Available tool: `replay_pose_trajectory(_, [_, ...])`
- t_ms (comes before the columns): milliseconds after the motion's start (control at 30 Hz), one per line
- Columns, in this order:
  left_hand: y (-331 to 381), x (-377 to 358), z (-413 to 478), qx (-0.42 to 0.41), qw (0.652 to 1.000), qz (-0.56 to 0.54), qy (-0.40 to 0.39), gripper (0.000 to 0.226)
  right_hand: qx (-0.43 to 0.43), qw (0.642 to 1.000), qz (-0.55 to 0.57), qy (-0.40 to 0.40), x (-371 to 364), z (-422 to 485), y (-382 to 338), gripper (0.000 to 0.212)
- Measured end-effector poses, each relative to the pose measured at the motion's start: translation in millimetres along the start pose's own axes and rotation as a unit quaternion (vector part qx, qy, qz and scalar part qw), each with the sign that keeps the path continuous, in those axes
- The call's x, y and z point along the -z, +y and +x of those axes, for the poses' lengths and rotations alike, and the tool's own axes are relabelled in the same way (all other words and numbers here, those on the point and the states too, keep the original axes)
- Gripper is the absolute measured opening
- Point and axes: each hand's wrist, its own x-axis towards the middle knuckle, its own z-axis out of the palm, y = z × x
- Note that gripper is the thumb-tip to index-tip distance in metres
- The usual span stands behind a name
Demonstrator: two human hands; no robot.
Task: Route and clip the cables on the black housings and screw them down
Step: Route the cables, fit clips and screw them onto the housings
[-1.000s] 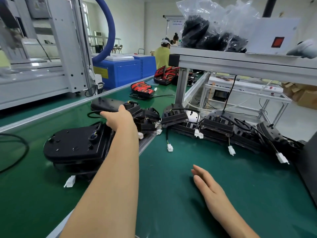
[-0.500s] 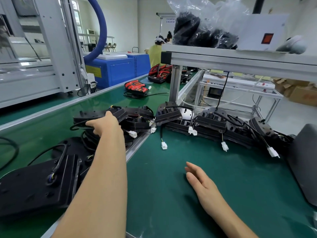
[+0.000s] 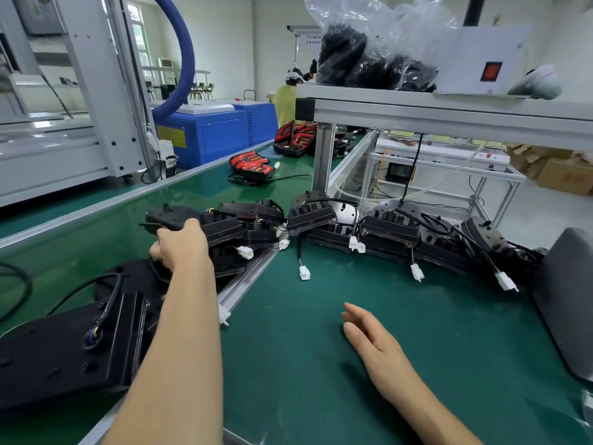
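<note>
My left hand [image 3: 179, 248] reaches out over the conveyor and grips the near edge of a black housing [image 3: 173, 218] in a pile of several housings. A larger black housing [image 3: 64, 351] with a black cable lies at the lower left beside my forearm. A row of black housings [image 3: 388, 231] with cables ending in white connectors [image 3: 305, 273] lies along the back of the green mat [image 3: 321, 364]. My right hand [image 3: 369, 338] rests flat on that mat, fingers straight and holding nothing.
An aluminium shelf frame [image 3: 449, 112] overhangs the bench, with bags of black parts [image 3: 369, 56] on top. A grey object [image 3: 568, 300] stands at the right edge. Red-and-black units [image 3: 252, 165] lie farther up the conveyor. A person [image 3: 287, 97] works behind.
My left hand has reached farther out to the housings in the pile on the conveyor. The big housing has come nearer at the lower left. My right hand stays on the mat.
</note>
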Motion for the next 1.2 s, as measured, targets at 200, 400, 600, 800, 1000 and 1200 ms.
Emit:
replay_pose_trajectory(200, [-6.5, 7.7, 2.4, -0.023, 0.996, 0.067, 0.049, 0.051, 0.002, 1.000, -0.001, 0.000, -0.1, -0.6, -1.5, 0.033])
replay_pose_trajectory(400, [-12.6, 13.0, 0.7, -0.040, 0.995, 0.065, 0.069, 0.050, 0.003, 1.000, 0.002, 0.001, 0.6, -1.8, -1.9, 0.032])
replay_pose_trajectory(600, [-13.6, 20.8, -4.0, -0.077, 0.986, 0.098, 0.110, 0.056, 0.004, 1.000, -0.004, -0.004, 0.9, -1.0, -0.9, 0.033])
replay_pose_trajectory(800, [-7.4, 28.4, -12.4, -0.160, 0.972, 0.159, 0.066, 0.044, 0.005, 1.000, -0.008, -0.004, 0.4, -0.7, -0.7, 0.033])
replay_pose_trajectory(1000, [-18.8, 37.1, -13.2, -0.204, 0.945, 0.255, -0.016, 0.042, 0.004, 1.000, -0.007, -0.004, 0.7, -1.4, -1.7, 0.031])
replay_pose_trajectory(1200, [-43.8, 48.1, -21.1, -0.205, 0.946, 0.252, 0.017, 0.027, 0.009, 1.000, -0.015, 0.000, 0.1, 0.4, -1.1, 0.035])
